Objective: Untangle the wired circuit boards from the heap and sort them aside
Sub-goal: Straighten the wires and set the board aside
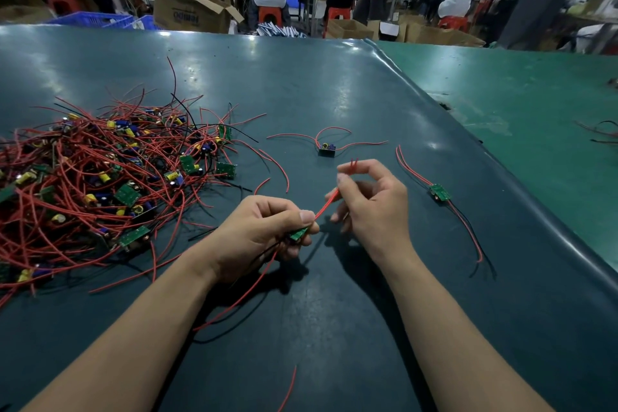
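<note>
- Board (298, 233), small and green, sits pinched in the left hand (264, 231) between thumb and curled fingers, low over the worktop (334, 94) near its front middle; its long axis tilts up toward the right.
- Red leads (326, 204) run from the board's upper right end up to the right hand (371, 201); that hand's grip is a narrow pinch of thumb and forefinger on the leads, whose tips (353, 164) stick up just above the fingers.
- From the board's lower left end a red wire (247, 291) and a black one trail down and left, under the left wrist and onto the worktop.
- Heap (100, 184) of boards and tangled red wire lies to the left, well apart from both hands.
- Second board (440, 192) lies flat to the right, its wires stretched along one line from upper left to lower right.
- Third board (327, 149) stands beyond the hands, with red wires curling out to both sides.
- Loose red wire (289, 388) lies between the forearms at the near edge.
- People on red stools (270, 14) sit with their backs turned, beyond the worktop, beside cardboard boxes (187, 7).
</note>
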Demonstrator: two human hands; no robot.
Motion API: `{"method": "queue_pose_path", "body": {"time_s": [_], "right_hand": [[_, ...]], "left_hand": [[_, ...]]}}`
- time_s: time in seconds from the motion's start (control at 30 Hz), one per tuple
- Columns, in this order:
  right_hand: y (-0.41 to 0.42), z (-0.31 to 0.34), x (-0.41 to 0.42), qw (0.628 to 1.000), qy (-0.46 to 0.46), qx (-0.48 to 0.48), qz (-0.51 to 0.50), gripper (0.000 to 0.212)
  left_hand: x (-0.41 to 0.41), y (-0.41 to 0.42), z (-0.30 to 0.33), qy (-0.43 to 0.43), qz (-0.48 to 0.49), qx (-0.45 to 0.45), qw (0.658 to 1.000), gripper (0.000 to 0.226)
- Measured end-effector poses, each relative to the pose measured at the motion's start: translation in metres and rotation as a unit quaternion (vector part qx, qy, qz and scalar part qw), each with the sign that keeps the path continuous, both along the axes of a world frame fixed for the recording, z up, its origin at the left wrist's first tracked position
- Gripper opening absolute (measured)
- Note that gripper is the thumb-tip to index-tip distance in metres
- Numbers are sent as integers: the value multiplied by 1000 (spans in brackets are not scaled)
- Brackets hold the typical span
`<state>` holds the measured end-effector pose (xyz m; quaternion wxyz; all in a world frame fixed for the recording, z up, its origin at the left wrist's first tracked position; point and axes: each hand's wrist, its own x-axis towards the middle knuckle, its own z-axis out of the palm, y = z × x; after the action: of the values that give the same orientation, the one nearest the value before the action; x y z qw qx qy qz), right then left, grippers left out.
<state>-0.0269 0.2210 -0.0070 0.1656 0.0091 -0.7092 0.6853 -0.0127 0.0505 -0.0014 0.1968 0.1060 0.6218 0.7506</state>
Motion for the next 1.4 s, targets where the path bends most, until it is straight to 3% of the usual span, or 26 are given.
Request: {"method": "queue_pose_path", "body": {"time_s": [0.2,0.47,0.53,0.6,0.73,0.87,1.03,1.13,1.2,1.4], "right_hand": [[4,4,-4,984,-17,-174,-12,13],[3,0,-7,976,-45,-204,-59,19],[4,2,-5,979,-93,-180,-7,35],[1,2,1,984,-125,-86,90,43],[-3,3,12,957,-137,94,237,40],[-1,8,14,945,-141,87,281,29],[-2,10,16,933,-157,104,305,36],[-2,12,17,930,-150,120,312,28],[-2,11,16,944,-139,97,283,26],[5,9,7,985,-93,32,143,30]], "left_hand": [[-1,3,-1,-12,28,21,999,22],[-4,2,-4,10,61,32,998,20],[-6,2,-6,26,93,55,994,18],[-8,3,-8,41,107,57,992,17],[-7,4,-11,74,82,17,994,18],[-5,2,-11,106,73,-9,992,27],[-1,4,-11,149,72,-38,985,24],[-1,5,-12,158,82,-57,982,26],[-5,2,-11,144,88,-55,984,33],[-17,-17,-6,93,55,14,994,21]]}}
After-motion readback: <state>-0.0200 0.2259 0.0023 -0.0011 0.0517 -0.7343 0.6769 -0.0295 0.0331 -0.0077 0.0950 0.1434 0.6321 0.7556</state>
